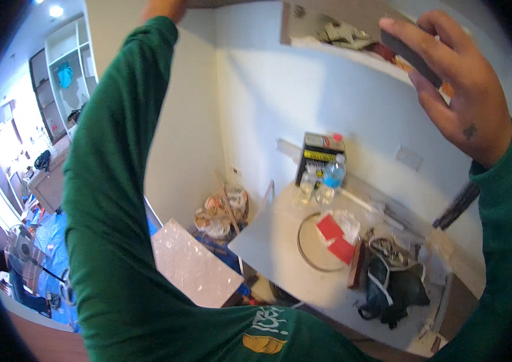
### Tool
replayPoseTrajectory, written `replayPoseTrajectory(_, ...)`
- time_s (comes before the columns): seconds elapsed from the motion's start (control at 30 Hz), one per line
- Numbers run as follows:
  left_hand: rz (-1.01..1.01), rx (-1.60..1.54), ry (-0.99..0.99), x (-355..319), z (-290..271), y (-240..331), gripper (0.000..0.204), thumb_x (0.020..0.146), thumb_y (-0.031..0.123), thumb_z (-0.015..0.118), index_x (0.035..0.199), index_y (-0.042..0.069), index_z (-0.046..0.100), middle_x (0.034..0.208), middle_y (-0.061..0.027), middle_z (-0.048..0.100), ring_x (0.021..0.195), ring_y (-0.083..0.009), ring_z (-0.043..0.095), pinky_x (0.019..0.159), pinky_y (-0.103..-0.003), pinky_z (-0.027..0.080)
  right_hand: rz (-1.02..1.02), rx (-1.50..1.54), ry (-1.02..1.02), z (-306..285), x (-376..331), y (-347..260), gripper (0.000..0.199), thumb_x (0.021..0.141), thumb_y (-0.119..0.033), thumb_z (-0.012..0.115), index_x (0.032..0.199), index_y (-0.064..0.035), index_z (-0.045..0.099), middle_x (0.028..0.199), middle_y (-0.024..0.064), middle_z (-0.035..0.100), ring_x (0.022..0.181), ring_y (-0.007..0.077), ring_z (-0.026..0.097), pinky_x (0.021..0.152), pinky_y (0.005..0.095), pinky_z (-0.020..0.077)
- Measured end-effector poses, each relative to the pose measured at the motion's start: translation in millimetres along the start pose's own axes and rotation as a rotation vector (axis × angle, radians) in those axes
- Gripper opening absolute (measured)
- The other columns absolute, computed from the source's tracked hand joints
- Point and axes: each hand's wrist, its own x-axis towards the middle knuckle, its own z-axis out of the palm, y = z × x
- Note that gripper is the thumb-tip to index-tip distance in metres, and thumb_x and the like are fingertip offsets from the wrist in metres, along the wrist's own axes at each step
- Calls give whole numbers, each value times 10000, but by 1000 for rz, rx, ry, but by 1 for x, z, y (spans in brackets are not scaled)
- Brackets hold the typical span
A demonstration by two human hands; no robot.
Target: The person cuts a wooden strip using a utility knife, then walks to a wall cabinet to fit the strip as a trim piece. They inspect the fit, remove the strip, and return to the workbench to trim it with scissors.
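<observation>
My left arm in its green sleeve reaches up. Only the wrist end of my left hand (165, 8) shows at the top edge, beside a brown panel; its fingers are out of sight. Up at the right, my right hand (464, 90) is raised in front of a wall shelf (352, 47). Its thumb and fingers are closed on a dark grey flat block (411, 57), whose exact kind I cannot make out. Behind the block, crumpled packets (346, 35) and other small items lie on the shelf.
Below is a white desk (280, 241) with bottles (332, 178), a black box (310, 157), red sheets (341, 249), a wire loop (302, 244) and a dark cloth bag (395, 283). A pale board (195, 262), debris bags (223, 211) and a fan (24, 247) stand leftward. A person sits far left.
</observation>
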Motion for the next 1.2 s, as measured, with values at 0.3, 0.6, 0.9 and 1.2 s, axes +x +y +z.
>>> replayPoseTrajectory(0.3, -186, -211, -44, 22, 102, -24, 345, 962, 270, 379, 1204, 55, 499, 1176, -214, 646, 1090, -396, 618, 922, -494, 481, 27, -139, -23, 26, 84, -2, 597, 757, 56, 681, 1316, -121, 564, 1141, 169, 546, 940, 348, 632, 780, 383, 535)
replayPoseTrajectory(0.6, -256, -288, -62, 80, 149, -81, 442, 959, 237, 344, 1344, 41, 435, 1213, -204, 640, 1110, -378, 618, 952, -482, 439, -48, -192, 83, 48, 180, -12, 454, 779, 10, 677, 1211, -100, 595, 1052, 135, 561, 876, 346, 622, 737, 407, 511)
replayPoseTrajectory(0.9, -326, -338, -106, 109, 177, -101, 475, 960, 242, 357, 1395, 60, 414, 1238, -176, 638, 1168, -339, 596, 978, -461, 409, -53, -316, 53, 47, 239, 3, 424, 826, 21, 641, 1232, -92, 592, 1119, 130, 566, 972, 333, 628, 825, 406, 519)
replayPoseTrajectory(1.2, -317, -341, -113, 123, 195, -113, 420, 977, 285, 363, 1329, 72, 448, 1225, -213, 629, 1157, -376, 593, 972, -489, 439, -21, -305, -2, 57, 253, -2, 402, 859, 8, 622, 1248, -89, 591, 1174, 120, 568, 1007, 300, 641, 854, 387, 537)
